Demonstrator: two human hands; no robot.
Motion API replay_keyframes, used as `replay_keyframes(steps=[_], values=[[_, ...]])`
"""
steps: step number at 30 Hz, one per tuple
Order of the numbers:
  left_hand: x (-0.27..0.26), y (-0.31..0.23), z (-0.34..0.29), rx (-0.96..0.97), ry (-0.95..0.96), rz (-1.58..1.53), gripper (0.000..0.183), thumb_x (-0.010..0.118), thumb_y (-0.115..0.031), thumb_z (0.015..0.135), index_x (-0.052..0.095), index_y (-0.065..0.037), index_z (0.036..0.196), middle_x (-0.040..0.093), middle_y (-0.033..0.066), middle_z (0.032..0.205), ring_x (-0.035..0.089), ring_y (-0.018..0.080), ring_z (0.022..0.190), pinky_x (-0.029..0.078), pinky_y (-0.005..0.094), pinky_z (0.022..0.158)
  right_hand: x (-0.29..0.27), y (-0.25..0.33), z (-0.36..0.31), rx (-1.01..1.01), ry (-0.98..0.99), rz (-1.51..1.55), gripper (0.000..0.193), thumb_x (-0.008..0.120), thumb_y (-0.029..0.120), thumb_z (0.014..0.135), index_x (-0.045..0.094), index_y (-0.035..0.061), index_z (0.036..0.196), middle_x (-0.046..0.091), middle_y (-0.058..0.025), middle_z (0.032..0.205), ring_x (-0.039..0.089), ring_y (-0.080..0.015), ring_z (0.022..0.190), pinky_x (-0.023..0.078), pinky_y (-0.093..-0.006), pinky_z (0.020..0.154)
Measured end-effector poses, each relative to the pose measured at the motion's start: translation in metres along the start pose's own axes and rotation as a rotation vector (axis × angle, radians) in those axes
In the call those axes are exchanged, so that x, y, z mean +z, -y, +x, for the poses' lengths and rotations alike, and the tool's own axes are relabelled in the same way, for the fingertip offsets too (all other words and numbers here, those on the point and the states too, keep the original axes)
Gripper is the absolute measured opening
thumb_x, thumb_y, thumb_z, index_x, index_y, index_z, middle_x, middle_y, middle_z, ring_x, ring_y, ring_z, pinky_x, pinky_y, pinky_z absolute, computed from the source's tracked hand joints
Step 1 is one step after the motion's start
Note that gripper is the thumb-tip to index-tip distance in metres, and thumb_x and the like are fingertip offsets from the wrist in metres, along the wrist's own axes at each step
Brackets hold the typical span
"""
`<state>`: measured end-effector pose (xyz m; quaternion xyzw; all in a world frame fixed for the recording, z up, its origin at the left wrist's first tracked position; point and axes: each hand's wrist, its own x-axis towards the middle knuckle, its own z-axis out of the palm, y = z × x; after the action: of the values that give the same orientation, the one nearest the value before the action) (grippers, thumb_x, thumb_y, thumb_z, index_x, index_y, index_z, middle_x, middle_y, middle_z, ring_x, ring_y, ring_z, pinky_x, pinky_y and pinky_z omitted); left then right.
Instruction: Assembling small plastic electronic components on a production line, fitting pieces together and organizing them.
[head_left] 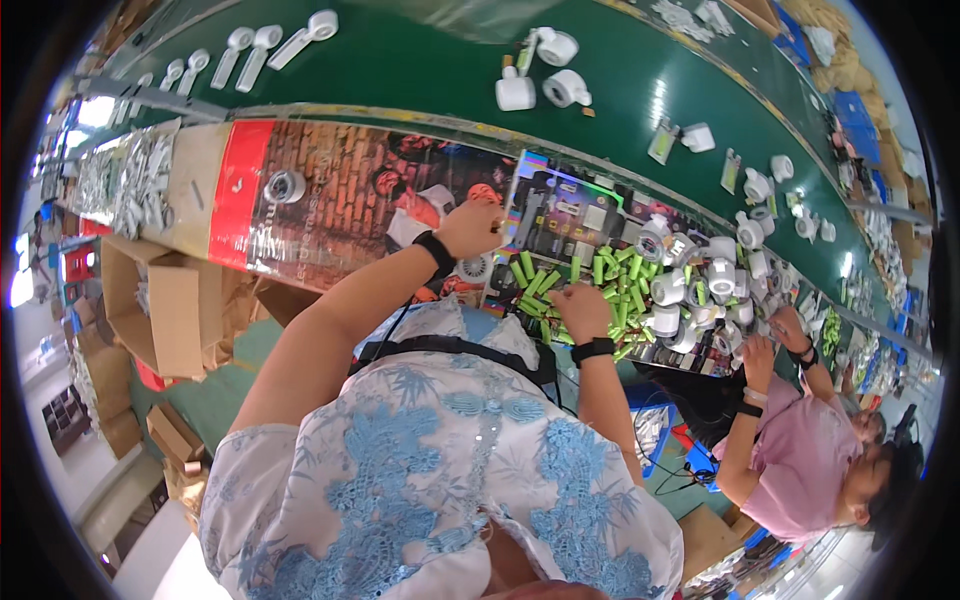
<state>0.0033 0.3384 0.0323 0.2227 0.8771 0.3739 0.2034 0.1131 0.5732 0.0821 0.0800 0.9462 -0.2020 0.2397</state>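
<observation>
My left hand [470, 228] is over the printed board [330, 200], its fingers curled together at the edge of a colourful printed sheet. Something small may be in them, but I cannot make it out. Just below that wrist lies a round, slatted white part [475, 268]. My right hand [583, 310] reaches into a heap of green cylindrical batteries [625, 285], fingertips pinched at its near left side. Whether a battery is between them is hidden. White round-headed fan housings [668, 288] are piled to the right of the batteries.
A green conveyor belt [420, 70] runs behind the bench with white fan bodies [262, 45] on it. One round white part [285, 186] sits on the board. Open cardboard boxes [185, 315] stand at left. At right a person in pink [800, 460] works at the pile.
</observation>
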Motion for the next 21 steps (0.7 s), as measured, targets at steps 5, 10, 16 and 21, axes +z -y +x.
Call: replay_keyframes(steps=[5, 10, 16, 21], values=[[-0.012, -0.016, -0.014, 0.217, -0.144, 0.142, 0.029, 0.06, -0.017, 0.066, 0.057, -0.005, 0.092, 0.049, 0.016, 0.1, 0.049, 0.0342, 0.095, 0.044, 0.04, 0.078, 0.032, -0.003, 0.017, -0.09, -0.087, -0.079, 0.021, 0.051, 0.022, 0.079, 0.061, 0.0037, 0.077, 0.062, -0.0171, 0.078, 0.06, -0.0333, 0.073, 0.047, -0.0447, 0.065], [-0.023, -0.02, -0.033, -0.257, 0.187, 0.127, 0.027, 0.057, -0.024, 0.072, 0.061, -0.007, 0.093, 0.06, 0.015, 0.083, 0.058, 0.0326, 0.081, 0.045, 0.0416, 0.07, 0.016, 0.021, 0.019, -0.221, -0.156, 0.745, 0.02, 0.053, 0.026, 0.084, 0.06, 0.0076, 0.087, 0.064, -0.01, 0.074, 0.063, -0.0241, 0.071, 0.048, -0.0336, 0.064], [0.006, -0.005, -0.023, -0.032, -0.174, -0.546, 0.032, 0.057, 0.003, 0.07, 0.056, -0.002, 0.102, 0.059, 0.0069, 0.093, 0.058, 0.0161, 0.081, 0.047, 0.0296, 0.073, -0.015, 0.025, 0.031, -0.187, -0.101, 1.298, 0.024, 0.05, 0.02, 0.09, 0.06, 0.0022, 0.103, 0.055, 0.0002, 0.072, 0.053, -0.0086, 0.065, 0.043, -0.0226, 0.063], [-0.004, -0.006, -0.04, -0.187, -0.352, -0.699, 0.044, 0.057, 0.003, 0.074, 0.049, -0.003, 0.117, 0.058, 0.0075, 0.097, 0.058, 0.0138, 0.082, 0.049, 0.0268, 0.072, 0.002, 0.049, 0.044, -0.288, 0.044, 1.254, 0.021, 0.048, 0.009, 0.089, 0.057, -0.0007, 0.105, 0.06, -0.0036, 0.075, 0.057, -0.0106, 0.071, 0.046, -0.0239, 0.07]])
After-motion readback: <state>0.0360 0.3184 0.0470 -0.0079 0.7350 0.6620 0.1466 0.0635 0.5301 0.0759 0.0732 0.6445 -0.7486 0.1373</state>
